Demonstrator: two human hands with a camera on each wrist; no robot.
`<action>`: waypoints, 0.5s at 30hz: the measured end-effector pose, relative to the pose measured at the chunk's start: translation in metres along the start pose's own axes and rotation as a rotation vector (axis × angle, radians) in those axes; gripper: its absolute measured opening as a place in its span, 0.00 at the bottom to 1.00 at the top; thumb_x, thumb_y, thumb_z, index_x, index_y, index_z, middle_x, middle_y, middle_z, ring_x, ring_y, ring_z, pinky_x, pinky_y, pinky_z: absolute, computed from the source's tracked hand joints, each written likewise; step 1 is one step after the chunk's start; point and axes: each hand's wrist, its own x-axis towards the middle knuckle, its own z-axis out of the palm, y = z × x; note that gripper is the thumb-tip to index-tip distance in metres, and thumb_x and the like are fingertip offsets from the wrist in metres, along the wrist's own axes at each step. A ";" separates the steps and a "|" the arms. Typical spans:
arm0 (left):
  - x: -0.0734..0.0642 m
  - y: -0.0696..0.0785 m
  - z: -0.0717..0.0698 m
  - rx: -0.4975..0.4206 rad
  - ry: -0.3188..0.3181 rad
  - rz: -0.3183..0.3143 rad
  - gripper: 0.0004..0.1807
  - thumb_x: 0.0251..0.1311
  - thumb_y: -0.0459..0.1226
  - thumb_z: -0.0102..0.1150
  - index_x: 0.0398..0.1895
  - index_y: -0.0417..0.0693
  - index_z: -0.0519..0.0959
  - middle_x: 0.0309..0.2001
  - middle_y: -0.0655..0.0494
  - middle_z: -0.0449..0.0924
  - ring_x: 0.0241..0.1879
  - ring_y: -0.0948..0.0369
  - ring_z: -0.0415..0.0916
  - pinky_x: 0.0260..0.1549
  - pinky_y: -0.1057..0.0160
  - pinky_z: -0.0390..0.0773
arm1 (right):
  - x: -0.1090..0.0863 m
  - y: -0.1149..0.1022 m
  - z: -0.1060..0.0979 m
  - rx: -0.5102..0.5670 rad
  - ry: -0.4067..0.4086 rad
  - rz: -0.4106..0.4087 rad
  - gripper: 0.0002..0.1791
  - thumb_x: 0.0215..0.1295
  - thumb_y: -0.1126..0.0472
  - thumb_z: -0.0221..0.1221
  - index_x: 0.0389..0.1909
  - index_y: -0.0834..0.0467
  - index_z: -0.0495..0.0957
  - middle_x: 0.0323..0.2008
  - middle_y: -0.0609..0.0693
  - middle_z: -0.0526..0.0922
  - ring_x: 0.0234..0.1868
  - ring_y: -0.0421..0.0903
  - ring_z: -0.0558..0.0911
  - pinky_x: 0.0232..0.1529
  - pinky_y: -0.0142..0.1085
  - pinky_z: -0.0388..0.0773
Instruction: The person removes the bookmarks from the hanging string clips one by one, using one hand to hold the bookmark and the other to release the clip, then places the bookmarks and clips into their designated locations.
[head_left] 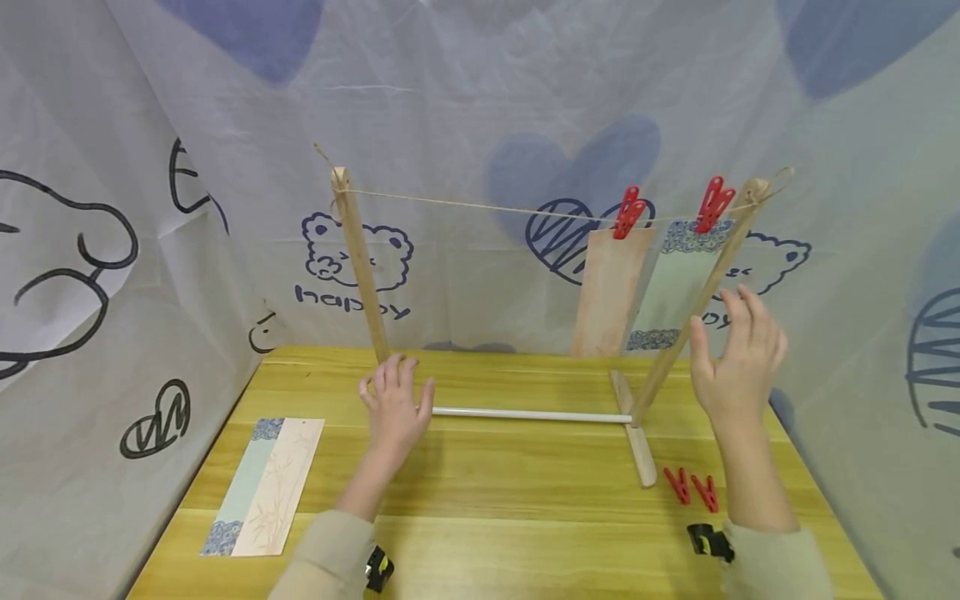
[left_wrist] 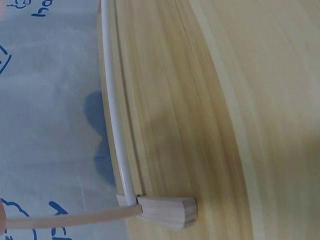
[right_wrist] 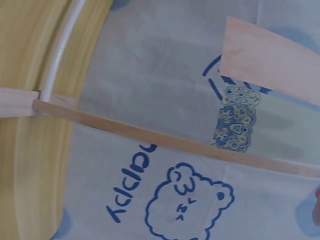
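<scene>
My left hand (head_left: 395,408) is by the foot of the left wooden post (head_left: 360,258), fingers loosely bent; nothing is seen in its grasp. Raised beside the right wooden post (head_left: 693,317), my right hand (head_left: 738,358) has its thumb and fingers apart and holds nothing. A thin string (head_left: 457,202) runs between the post tops. From it hang a pink paper card (head_left: 611,292), held by a red clothespin (head_left: 628,215), and a pale green card with blue patterned ends (head_left: 678,279), held by another red clothespin (head_left: 714,207).
On the table's left lie a green-and-blue card (head_left: 243,483) and a pink card with a bamboo print (head_left: 281,483), side by side. Two red clothespins (head_left: 678,485) lie front right. A white rod (head_left: 525,414) joins the stand's base near the right wooden foot (head_left: 637,454).
</scene>
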 end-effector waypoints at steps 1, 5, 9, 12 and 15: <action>0.001 0.002 0.001 -0.002 0.003 0.005 0.22 0.62 0.47 0.45 0.52 0.42 0.67 0.56 0.42 0.63 0.56 0.45 0.57 0.53 0.40 0.47 | 0.002 -0.001 0.000 0.003 0.007 -0.005 0.32 0.63 0.39 0.46 0.54 0.62 0.69 0.58 0.58 0.69 0.57 0.57 0.66 0.57 0.54 0.51; 0.005 0.008 0.006 -0.009 0.011 0.024 0.22 0.62 0.48 0.44 0.52 0.42 0.67 0.56 0.42 0.63 0.55 0.46 0.58 0.53 0.40 0.49 | 0.008 -0.003 0.001 0.018 0.018 -0.024 0.32 0.63 0.38 0.45 0.54 0.62 0.70 0.57 0.59 0.69 0.57 0.57 0.66 0.57 0.53 0.52; 0.008 0.016 0.010 -0.009 -0.006 0.030 0.23 0.63 0.49 0.42 0.54 0.42 0.66 0.56 0.43 0.63 0.55 0.46 0.58 0.53 0.41 0.50 | 0.015 -0.007 0.002 0.034 0.008 -0.051 0.32 0.64 0.38 0.44 0.53 0.61 0.70 0.57 0.59 0.68 0.57 0.57 0.66 0.57 0.53 0.51; 0.010 0.021 0.013 0.000 -0.013 0.034 0.23 0.63 0.49 0.41 0.55 0.44 0.66 0.57 0.44 0.63 0.55 0.47 0.59 0.54 0.42 0.50 | 0.019 -0.009 0.003 0.045 -0.005 -0.066 0.32 0.64 0.37 0.44 0.53 0.61 0.70 0.57 0.59 0.67 0.56 0.58 0.66 0.58 0.53 0.50; 0.013 0.026 0.017 -0.015 -0.002 0.050 0.23 0.63 0.49 0.41 0.54 0.44 0.66 0.57 0.44 0.63 0.55 0.47 0.59 0.54 0.42 0.50 | 0.023 -0.012 0.003 0.056 -0.022 -0.086 0.32 0.64 0.37 0.44 0.52 0.61 0.70 0.57 0.59 0.67 0.56 0.59 0.65 0.58 0.54 0.50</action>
